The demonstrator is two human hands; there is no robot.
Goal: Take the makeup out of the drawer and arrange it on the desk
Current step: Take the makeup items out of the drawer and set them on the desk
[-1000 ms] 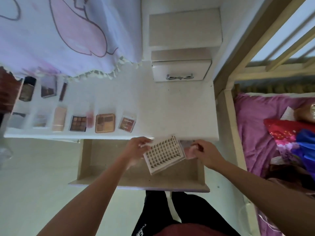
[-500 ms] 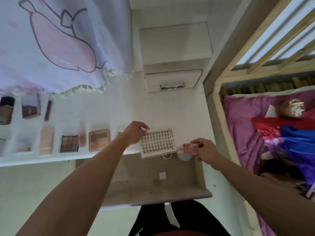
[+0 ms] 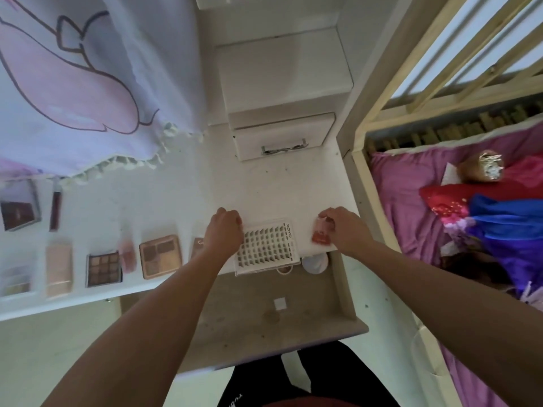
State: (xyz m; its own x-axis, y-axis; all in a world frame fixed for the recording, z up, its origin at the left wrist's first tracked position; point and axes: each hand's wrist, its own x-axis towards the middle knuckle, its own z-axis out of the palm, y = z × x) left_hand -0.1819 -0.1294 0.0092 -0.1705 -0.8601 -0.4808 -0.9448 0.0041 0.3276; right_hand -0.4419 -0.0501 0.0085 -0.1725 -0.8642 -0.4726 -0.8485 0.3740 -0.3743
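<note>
White lash tray (image 3: 266,249) with rows of dark lashes, held by the left hand (image 3: 223,230) at its far-left corner with fingers curled. The tray lies flat at the front edge of the worktop (image 3: 264,189), near edge overhanging the open drawer (image 3: 235,318). The right hand (image 3: 343,227) pinches a small red packet (image 3: 321,235), down on the worktop just right of the tray, not touching it. In the drawer: a round white pot (image 3: 315,263) half under the worktop edge and a small white square (image 3: 279,304) on the bare bottom. Left along the worktop is a row of makeup: a tan palette (image 3: 160,255), pink tube (image 3: 127,255), dark-framed palette (image 3: 103,268) and pale case (image 3: 58,265), with blurred items further back. A small drawer unit (image 3: 283,142) stands at the rear, a pink-print cloth (image 3: 73,83) hangs far left, and a bed (image 3: 411,201) is on the right.
</note>
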